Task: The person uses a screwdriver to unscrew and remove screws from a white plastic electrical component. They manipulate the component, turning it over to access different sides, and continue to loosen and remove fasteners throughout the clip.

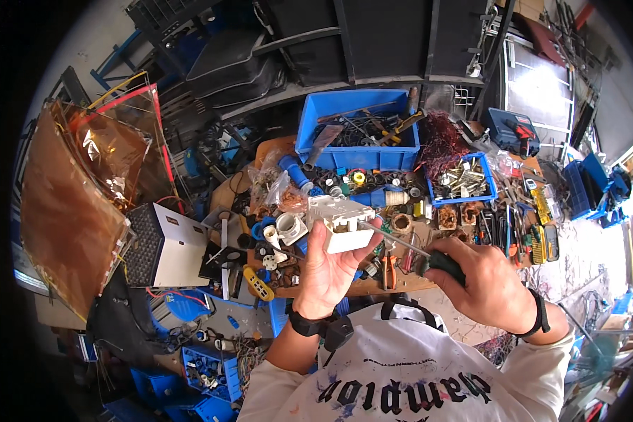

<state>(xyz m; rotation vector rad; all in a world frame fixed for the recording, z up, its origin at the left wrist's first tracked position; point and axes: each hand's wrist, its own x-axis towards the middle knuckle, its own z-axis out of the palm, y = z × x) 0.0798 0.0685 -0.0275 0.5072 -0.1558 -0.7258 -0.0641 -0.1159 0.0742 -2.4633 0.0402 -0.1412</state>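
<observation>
My left hand (323, 278) is closed on a white box-shaped plastic housing (346, 241), held up over the front of the workbench (359, 287) with the thumb on its left side. Its upper side is uneven, with hollows and ribs. In my right hand (489, 285) is a screwdriver (409, 245) with a dark green handle, gripped in the fist. The metal shaft points left and slightly up, and its tip reaches the right end of the housing. Whether it sits on a screw is too small to tell. Pliers (389, 271) with orange handles lie just below the shaft.
At the bench's back stands a blue bin (359, 157) of tools. A smaller blue tray (463, 200) of metal parts sits right of it. A yellow socket strip (258, 283) lies at the front left. Hand tools crowd the right side, near a yellow case (541, 243).
</observation>
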